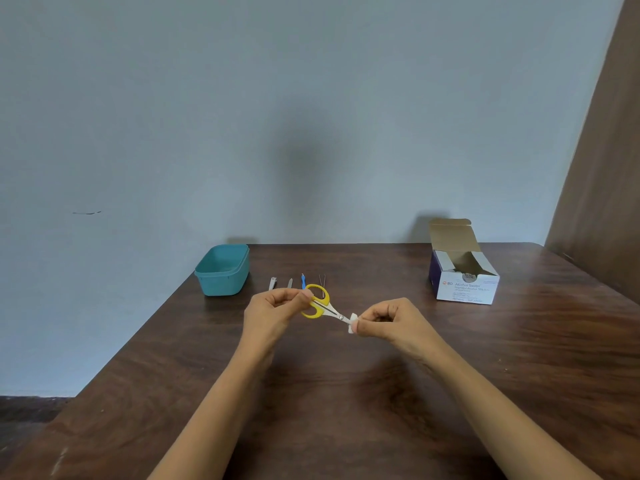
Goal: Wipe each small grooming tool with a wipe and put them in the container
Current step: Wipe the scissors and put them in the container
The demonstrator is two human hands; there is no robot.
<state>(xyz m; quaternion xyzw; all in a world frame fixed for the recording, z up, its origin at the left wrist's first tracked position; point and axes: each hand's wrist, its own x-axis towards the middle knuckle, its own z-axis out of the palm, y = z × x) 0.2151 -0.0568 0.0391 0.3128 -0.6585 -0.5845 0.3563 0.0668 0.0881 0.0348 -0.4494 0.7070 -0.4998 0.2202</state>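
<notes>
My left hand (273, 308) grips the yellow handles of small scissors (320, 304) held above the table. Their metal blades point right into a white wipe (352, 323), which my right hand (388, 318) pinches around the blade tips. Behind my hands lie a nail clipper (272, 283), a small metal tool (290, 282), a blue-handled tool (303, 280) and thin tweezers (322, 280) in a row. The teal container (221, 270) stands open at the back left of the table; its inside looks bare.
An open white and purple box of alcohol swabs (464, 275) stands at the back right. The brown wooden table (346, 393) meets a pale wall behind; a brown panel (602, 202) rises on the right. The table's left edge runs diagonally.
</notes>
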